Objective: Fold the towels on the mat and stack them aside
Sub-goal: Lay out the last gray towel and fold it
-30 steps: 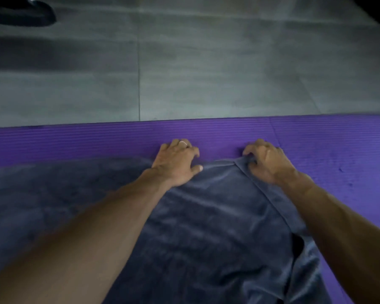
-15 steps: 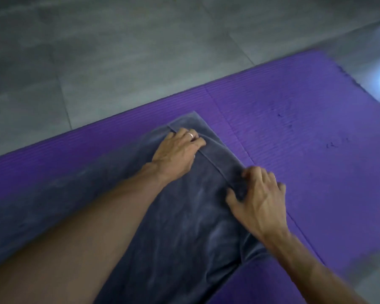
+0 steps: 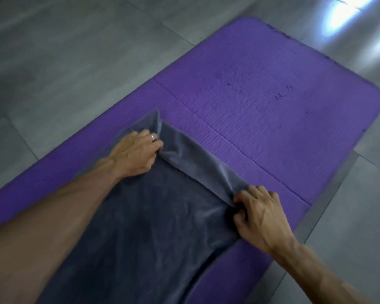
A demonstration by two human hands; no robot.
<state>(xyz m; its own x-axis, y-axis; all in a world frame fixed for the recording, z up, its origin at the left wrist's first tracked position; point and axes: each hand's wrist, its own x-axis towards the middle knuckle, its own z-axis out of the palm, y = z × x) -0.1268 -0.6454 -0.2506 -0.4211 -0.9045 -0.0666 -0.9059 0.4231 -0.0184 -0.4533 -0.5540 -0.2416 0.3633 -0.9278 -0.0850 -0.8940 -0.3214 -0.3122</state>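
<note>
Two hands work one grey towel (image 3: 154, 227) spread on the purple mat (image 3: 272, 110): left hand (image 3: 135, 155) pinches the far corner, right hand (image 3: 260, 218) the near. Both grips should be drawn across evenly, edges kept aligned.

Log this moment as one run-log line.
stage: folding | left hand: grips far corner of grey towel | right hand: pinches near corner | towel: on purple mat, end edge raised | stack: none visible
</note>
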